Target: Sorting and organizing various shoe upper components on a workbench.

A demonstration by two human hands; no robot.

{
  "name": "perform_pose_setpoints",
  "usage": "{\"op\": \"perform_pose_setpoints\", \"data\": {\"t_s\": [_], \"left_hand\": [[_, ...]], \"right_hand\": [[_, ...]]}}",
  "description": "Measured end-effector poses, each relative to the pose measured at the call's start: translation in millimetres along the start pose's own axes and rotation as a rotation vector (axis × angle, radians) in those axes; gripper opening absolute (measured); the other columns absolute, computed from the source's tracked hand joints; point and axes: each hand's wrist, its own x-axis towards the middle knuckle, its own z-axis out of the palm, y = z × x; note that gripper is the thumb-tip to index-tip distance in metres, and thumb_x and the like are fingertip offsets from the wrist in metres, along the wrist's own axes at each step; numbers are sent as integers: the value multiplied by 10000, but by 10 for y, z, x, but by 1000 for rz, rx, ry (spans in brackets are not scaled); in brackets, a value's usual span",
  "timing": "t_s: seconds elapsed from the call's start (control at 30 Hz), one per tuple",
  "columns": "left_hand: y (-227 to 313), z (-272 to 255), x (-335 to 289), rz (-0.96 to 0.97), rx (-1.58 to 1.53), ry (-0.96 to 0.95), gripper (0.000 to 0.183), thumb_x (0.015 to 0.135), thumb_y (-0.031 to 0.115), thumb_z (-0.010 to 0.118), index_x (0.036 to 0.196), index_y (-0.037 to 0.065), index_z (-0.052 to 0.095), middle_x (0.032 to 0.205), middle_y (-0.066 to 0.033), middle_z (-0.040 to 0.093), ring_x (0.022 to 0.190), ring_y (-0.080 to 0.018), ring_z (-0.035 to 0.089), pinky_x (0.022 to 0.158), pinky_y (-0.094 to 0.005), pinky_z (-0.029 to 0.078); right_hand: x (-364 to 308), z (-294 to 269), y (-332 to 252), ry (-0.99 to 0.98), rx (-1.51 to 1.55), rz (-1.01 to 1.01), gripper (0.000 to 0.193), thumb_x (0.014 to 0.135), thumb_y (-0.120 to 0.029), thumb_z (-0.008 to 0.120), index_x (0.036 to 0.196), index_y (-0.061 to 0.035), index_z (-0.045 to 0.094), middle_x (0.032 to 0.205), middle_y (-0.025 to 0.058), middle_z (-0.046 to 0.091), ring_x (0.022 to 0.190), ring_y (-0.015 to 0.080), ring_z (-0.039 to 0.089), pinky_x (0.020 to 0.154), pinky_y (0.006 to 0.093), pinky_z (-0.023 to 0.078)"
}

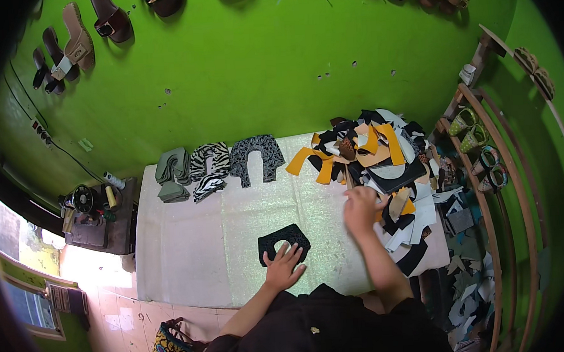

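On the pale tabletop (203,263), near its front edge, lies a black patterned piece of sheet material (289,235) with an opening cut in its middle. My left hand (285,266) rests on its lower part, fingers spread. Farther right, my right hand (360,211) is raised at the near left edge of a scrap pile (383,155), its fingers curled. A thin tan strip (348,176) shows just beyond those fingers; whether it is held I cannot make out. The pile mixes black, white, mustard-yellow and tan offcuts.
Along the table's back stand stacks of cut pieces: grey-green (172,168), zebra-striped (210,159) and dark patterned U-shapes (257,153). A sewing machine (83,200) is at the left. A wooden rack (511,228) with sandals borders the right, above scraps on the floor. Sandals line the green wall.
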Motion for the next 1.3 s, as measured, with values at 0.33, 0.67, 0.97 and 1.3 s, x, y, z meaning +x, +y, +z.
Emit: {"op": "perform_pose_setpoints", "data": {"t_s": [0.33,0.67,0.97,1.3], "left_hand": [[125,-610,347,-77,-176,501,353,860,290,435,1155,206,609,1331,-48,456,1296,-280,306,977,-619,-58],[440,-1088,408,33,-575,674,226,803,104,577,1022,65,614,1059,-112,558,964,-258,545,912,-386,359],[917,-1335,443,103,-621,464,558,702,198,757,1165,18,503,1040,-137,551,938,-259,566,840,-337,455],[595,-1180,354,13,-1174,10,282,877,142,549,1133,23,546,1058,-74,564,962,-160,548,830,-288,433]], "right_hand": [[203,-25,435,-352,-296,121,209,778,-258,600,947,-158,672,1051,61,516,1091,246,402,975,652,133],[110,-351,-11,67,66,121,122,790,-197,624,858,-101,655,877,39,564,910,222,496,917,470,298],[-290,-641,-580,-360,1317,380,124,899,-105,543,965,0,538,829,10,587,763,42,523,690,181,404],[-403,-668,-613,-444,1442,336,102,904,-112,528,953,-26,552,912,39,599,843,98,560,758,221,431]]}}
